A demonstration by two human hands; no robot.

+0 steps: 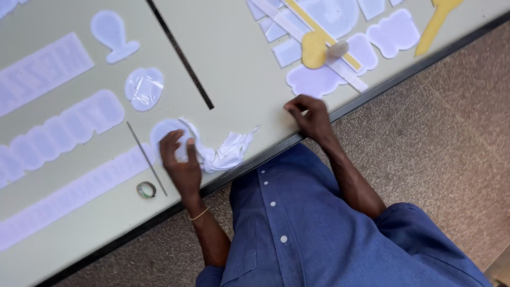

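Observation:
My left hand [181,159] presses down on a round white acrylic piece [166,133] near the table's front edge, fingers spread over it. Crumpled white protective film [226,151] trails from that piece to the right, beside my thumb. My right hand [311,117] rests on the table [239,69] with its fingers curled, close to the edge and just below a pale cloud-shaped cutout [313,81]; it holds nothing that I can see.
Long white letter-strip cutouts [64,127] lie at the left. A balloon-shaped piece [111,33], an oval piece [143,87], a thin rod [146,158] and a tape roll [145,189] sit nearby. Yellow shapes [313,50] and more cutouts lie at the top right. Speckled floor [451,138] lies beyond the edge.

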